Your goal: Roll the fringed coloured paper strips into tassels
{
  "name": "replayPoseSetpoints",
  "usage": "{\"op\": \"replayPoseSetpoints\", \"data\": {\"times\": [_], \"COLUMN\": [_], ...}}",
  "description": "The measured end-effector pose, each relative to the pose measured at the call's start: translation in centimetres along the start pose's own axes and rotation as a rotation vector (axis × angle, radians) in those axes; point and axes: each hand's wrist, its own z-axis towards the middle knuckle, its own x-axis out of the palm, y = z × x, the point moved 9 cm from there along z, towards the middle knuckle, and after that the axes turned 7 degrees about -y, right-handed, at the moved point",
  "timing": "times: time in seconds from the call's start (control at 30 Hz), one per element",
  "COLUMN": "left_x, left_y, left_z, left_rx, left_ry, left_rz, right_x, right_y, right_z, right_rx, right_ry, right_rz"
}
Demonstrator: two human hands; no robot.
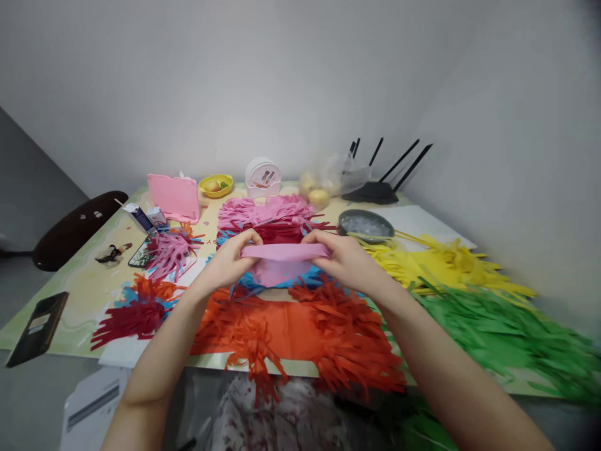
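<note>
A sheet of pink tissue paper (284,269) is stretched between my two hands, its upper edge folded over into a band. My left hand (238,255) pinches one end of that band between thumb and fingers. At the other end, my right hand (339,255) grips it the same way. Below and in front of my hands lies orange fringed tissue paper (291,329), some strips hanging over the table edge. Behind the held sheet are dark red fringed paper (282,234) and pink fringed paper (265,210). Blue fringed paper (307,280) shows partly beneath it.
Yellow (436,266) and green fringed paper (502,326) spread at the right. Mixed fringe bundles, a pink tablet case (174,195), a carton (139,217) and a dark flat object (38,329) sit left. A yellow bowl (216,186), grey bowl (366,225) and black router (373,191) stand behind.
</note>
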Motion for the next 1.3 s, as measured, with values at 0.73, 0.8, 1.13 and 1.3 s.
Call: {"op": "replayPoseSetpoints", "data": {"times": [0.73, 0.8, 1.13, 1.3], "left_x": [-0.2, 0.0, 4.7, 4.4], "left_y": [-1.1, -1.4, 0.9, 1.1], "left_z": [-1.9, -2.2, -2.1, -2.1], "left_rx": [0.033, 0.046, -0.27, -0.303], "left_ry": [0.146, 0.264, 0.508, 0.475], "left_rz": [-0.259, -0.24, -0.314, -0.148], "right_x": [-0.3, -0.6, -0.8, -0.7], "right_y": [-1.0, -0.7, 2.4, 3.1], "right_z": [-2.0, -1.8, -2.0, -2.4], "right_rx": [0.106, 0.075, -0.118, -0.215], "right_ry": [-0.076, -0.061, 0.082, 0.169], "right_rz": [0.745, 0.707, 0.436, 0.308]}}
